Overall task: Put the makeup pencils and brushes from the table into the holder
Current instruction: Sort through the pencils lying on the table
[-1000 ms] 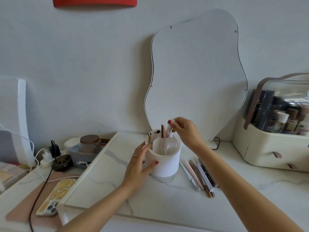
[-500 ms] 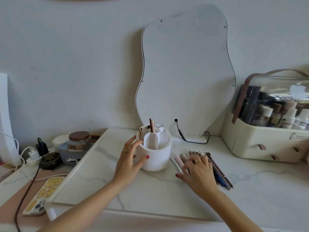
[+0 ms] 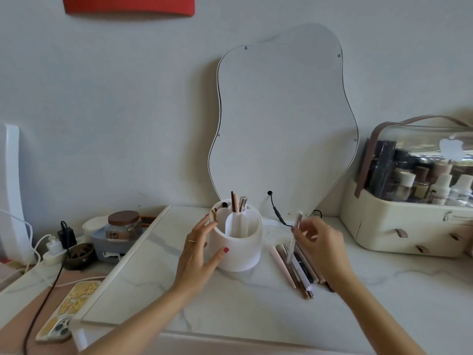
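A white round holder [image 3: 239, 254] stands on the marble table, with a few pencils [image 3: 236, 204] upright in its rear compartments. My left hand [image 3: 197, 254] cups the holder's left side, thumb on its front wall. My right hand [image 3: 321, 240] hovers just right of the holder, pinching a thin pale pencil [image 3: 294, 235] nearly upright; the hand and pencil are motion-blurred. Under that hand, several pencils and brushes [image 3: 298, 269] lie side by side on the table.
A wavy mirror [image 3: 281, 124] leans on the wall behind the holder, with a black cable [image 3: 276, 211] at its foot. A cream cosmetics case [image 3: 409, 221] sits at the right. A jar [image 3: 124, 225], chargers and a phone [image 3: 69, 310] occupy the lower left.
My right hand dropped from the holder to the pile on the table, then rose with one pale pencil. My left hand stayed on the holder.
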